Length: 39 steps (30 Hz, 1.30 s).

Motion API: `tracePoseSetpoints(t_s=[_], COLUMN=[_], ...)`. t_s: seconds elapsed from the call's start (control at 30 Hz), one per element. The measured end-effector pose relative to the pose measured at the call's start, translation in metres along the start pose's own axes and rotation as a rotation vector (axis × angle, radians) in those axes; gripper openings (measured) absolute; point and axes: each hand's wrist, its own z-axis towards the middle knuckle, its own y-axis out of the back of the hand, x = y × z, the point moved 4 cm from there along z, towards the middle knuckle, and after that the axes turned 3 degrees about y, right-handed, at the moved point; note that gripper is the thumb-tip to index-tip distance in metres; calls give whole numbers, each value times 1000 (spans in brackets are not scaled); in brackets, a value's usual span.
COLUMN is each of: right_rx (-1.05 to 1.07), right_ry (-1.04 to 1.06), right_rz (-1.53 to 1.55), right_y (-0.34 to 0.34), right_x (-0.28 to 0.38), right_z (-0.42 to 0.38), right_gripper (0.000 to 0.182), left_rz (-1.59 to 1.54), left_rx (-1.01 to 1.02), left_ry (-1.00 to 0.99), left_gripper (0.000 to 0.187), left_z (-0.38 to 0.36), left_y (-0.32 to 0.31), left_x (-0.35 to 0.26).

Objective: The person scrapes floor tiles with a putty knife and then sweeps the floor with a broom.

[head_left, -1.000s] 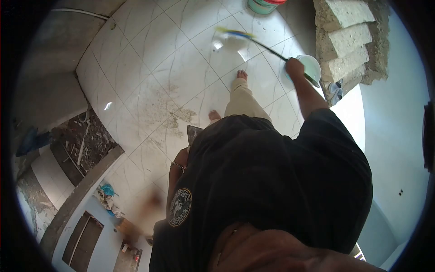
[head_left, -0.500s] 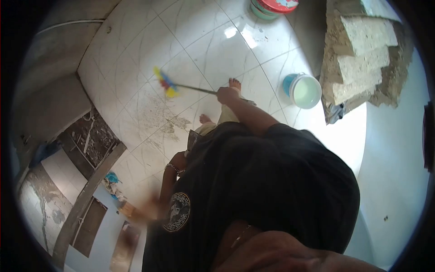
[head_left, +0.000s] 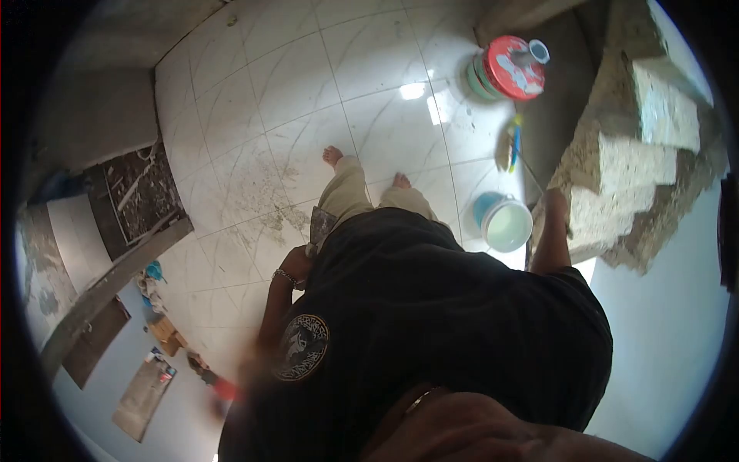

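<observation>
In my left hand (head_left: 299, 264), low at the left of my body, is a scraper (head_left: 322, 225). Its broad grey blade points up beside my trouser leg. My right hand (head_left: 556, 204) is stretched out to the right, by the rough steps, closed around the thin handle of a broom. The broom's head (head_left: 513, 145), with yellow and blue bristles, is by the dark wall base, between the lidded tub and the bucket. Dirt (head_left: 273, 204) lies scattered on the white tiles left of my feet.
A bucket (head_left: 508, 225) of pale liquid stands on my right, below the unfinished steps (head_left: 631, 162). Farther off is a tub with a red lid (head_left: 516, 69), a grey cup-like thing on top. A dark opening with rubble (head_left: 138, 192) and a ledge (head_left: 123, 285) lie left.
My right hand has swung the broom from the dirty tiles on the left over to the right, by the steps. The view has turned and shifted. My left hand still holds the scraper.
</observation>
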Motion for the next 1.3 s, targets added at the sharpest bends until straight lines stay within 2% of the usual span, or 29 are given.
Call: tracePoseSetpoints(t_s=[0.03,0.1,0.13,0.17,0.23,0.3,0.33,0.37,0.4,0.47,0.5,0.57,0.63,0.67,0.7,0.77,0.83,0.87,0.9,0.97,1.1,1.17,1.2,1.23,1.27,1.3], right_rx=[-4,95,107,153,133,76,52,-45,-119,-144,-273,-261,-250,-92,8,171,137,132,125,-35,-81,1,34,12,140,223], right_ry=[22,76,185,181,456,775,761,608,516,293,261,265,334,553,464,467,595,469,471,151,207,402,609,741,1061,1147], right_rz=[19,102,54,55,-91,-173,-202,-137,-106,-89,-43,-80,-266,-299,-145,-153,-158,-151,-157,-145,-330,-292,-459,-299,-522,-498], right_y=[-40,-74,-57,-42,-72,-16,17,96,147,202,225,228,193,175,163,168,179,235,255,290,299,285,237,186,171,196], right_x=[0,78,138,196,259,292,304,325,345,382,406,452,497,522,548,569,546,552,556,555,595,630,662,688,721,739], right_z=[35,58,38,13,29,33,45,18,17,54,61,101,128,141,134,97,120,82,83,104,174,198,236,257,234,185], right_gripper=[27,29,31,32,19,20,20,23,26,34,36,33,31,30,33,38,44,43,43,39,36,32,30,29,32,34], left_rz=[38,68,-51,-164,-241,-330,-342,-355,-258,-307,-339,-309,-320,-501,-437,-443,-451,-454,-461,-470,-505,-532,-546,-556,-578,-582], left_rx=[-48,-99,-28,46,13,-24,-50,-80,-133,-104,-76,-66,-122,-122,-113,-75,-65,-63,-64,-79,-109,-114,-111,-109,-106,-104], left_ry=[26,47,158,267,270,258,280,303,247,340,423,419,358,365,375,398,394,390,379,372,405,426,436,442,446,442], left_gripper=[44,40,34,28,23,18,19,20,23,25,27,32,34,34,32,34,34,34,34,34,34,34,34,34,34,34], left_z=[3,7,0,-1,-3,5,6,9,13,13,12,19,22,28,27,27,34,37,48,47,60,71,78,90,97,106], left_y=[7,28,44,59,81,105,116,126,138,167,179,190,204,201,220,239,244,244,241,242,236,227,223,221,218,218], left_x=[4,-3,-14,-16,-4,7,16,25,34,41,48,83,97,116,95,77,76,79,84,82,62,45,33,21,8,-3])
